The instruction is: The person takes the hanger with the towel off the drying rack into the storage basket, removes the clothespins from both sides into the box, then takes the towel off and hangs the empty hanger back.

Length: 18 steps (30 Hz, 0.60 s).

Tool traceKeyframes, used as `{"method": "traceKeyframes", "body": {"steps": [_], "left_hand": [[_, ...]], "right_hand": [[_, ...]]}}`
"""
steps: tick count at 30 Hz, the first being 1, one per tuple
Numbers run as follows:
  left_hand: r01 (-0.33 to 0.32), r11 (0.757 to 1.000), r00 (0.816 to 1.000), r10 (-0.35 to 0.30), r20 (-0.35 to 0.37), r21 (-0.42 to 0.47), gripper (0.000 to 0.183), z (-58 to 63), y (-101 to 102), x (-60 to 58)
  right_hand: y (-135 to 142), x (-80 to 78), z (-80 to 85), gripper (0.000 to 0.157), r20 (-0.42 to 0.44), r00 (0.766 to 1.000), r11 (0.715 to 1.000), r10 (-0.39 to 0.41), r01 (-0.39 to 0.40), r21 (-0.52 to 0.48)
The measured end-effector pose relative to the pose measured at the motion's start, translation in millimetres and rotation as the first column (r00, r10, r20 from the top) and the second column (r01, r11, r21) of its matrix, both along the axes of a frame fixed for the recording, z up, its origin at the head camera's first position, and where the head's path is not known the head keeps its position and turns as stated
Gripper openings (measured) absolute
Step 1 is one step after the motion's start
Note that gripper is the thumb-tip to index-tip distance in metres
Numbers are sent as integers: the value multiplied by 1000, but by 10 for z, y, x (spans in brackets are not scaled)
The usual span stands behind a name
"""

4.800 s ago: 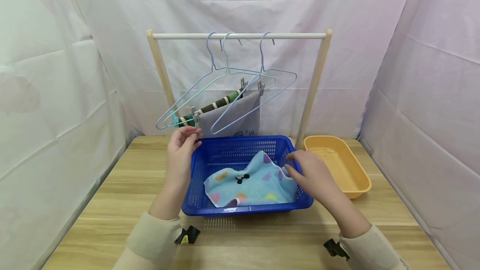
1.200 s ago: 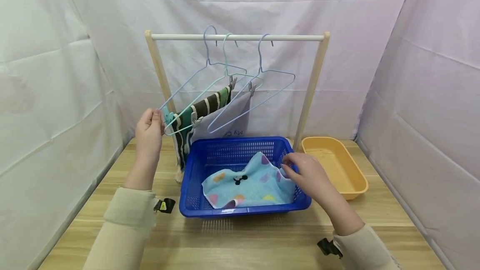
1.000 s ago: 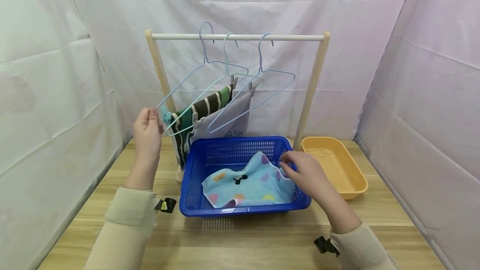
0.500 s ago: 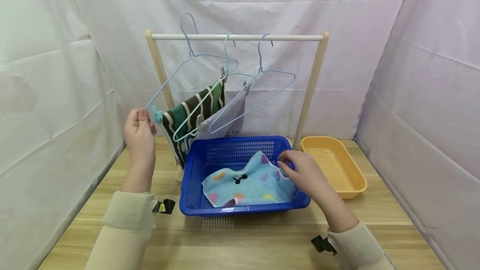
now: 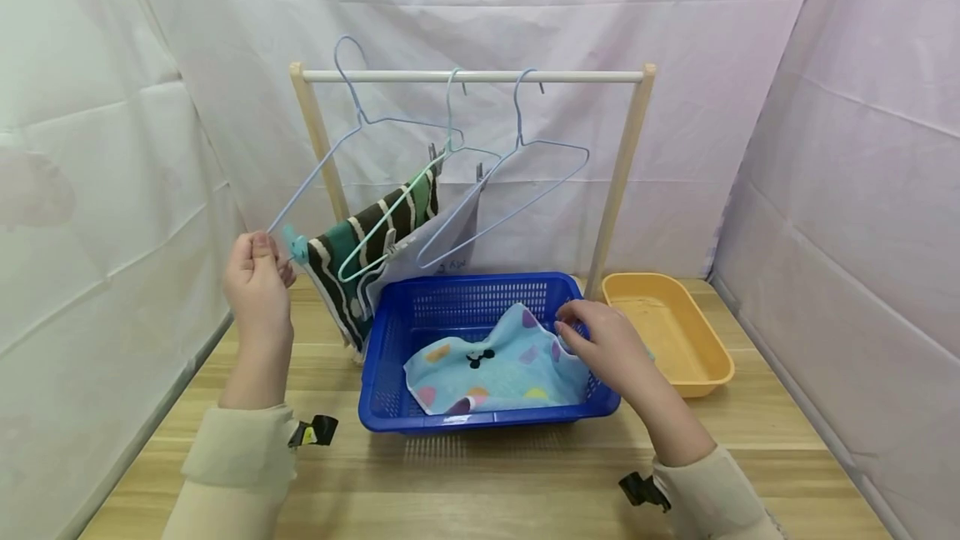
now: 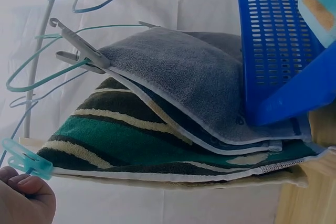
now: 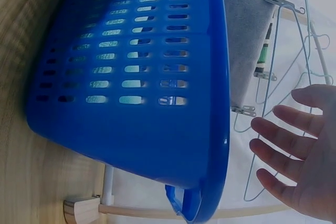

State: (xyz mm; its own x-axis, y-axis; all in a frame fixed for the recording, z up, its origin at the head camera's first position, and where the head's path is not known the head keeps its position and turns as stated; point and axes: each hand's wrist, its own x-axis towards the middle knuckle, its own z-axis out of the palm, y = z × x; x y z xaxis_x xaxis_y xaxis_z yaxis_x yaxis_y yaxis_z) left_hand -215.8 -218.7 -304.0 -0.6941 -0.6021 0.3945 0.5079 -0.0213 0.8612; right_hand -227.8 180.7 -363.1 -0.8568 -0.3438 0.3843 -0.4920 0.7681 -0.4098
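Note:
My left hand (image 5: 258, 277) pinches the lower left corner of a blue wire hanger (image 5: 313, 174). A dark green and brown striped towel (image 6: 121, 140) hangs from that hanger by a turquoise clip (image 6: 23, 158) beside my fingers and a grey clip at its far end. The hanger's hook stands at the rod's left part, its top above the rod. In front, a mint hanger (image 5: 450, 119) carries a grey towel (image 6: 178, 61) in grey clips. My right hand (image 5: 607, 340) is held over the right rim of the blue basket (image 5: 487, 422), its fingers loose and holding nothing.
A light blue dotted cloth (image 5: 502, 369) lies in the basket. Another blue hanger (image 5: 517, 115), bare, hangs on the white rod (image 5: 592, 76) of the wooden rack. A yellow tray (image 5: 686, 340) is at the right. White cloth walls (image 5: 832, 190) enclose the table.
My left hand has gripped the blue hanger's corner and drawn it left and nearer, bringing the striped towel along. The hook has shifted left along the rod. My right hand has barely moved.

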Motion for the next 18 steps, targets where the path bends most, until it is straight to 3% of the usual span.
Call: {"method": "traceKeyframes", "body": {"steps": [8, 18], "left_hand": [[1, 999, 1000, 1, -21, 51, 31, -12, -36, 74], [-8, 995, 997, 16, -74, 99, 32, 73, -8, 79]], "right_hand": [[-1, 5, -15, 11, -10, 1000, 1000, 9, -9, -6], [0, 11, -35, 12, -9, 1000, 1000, 3, -4, -19]]}}
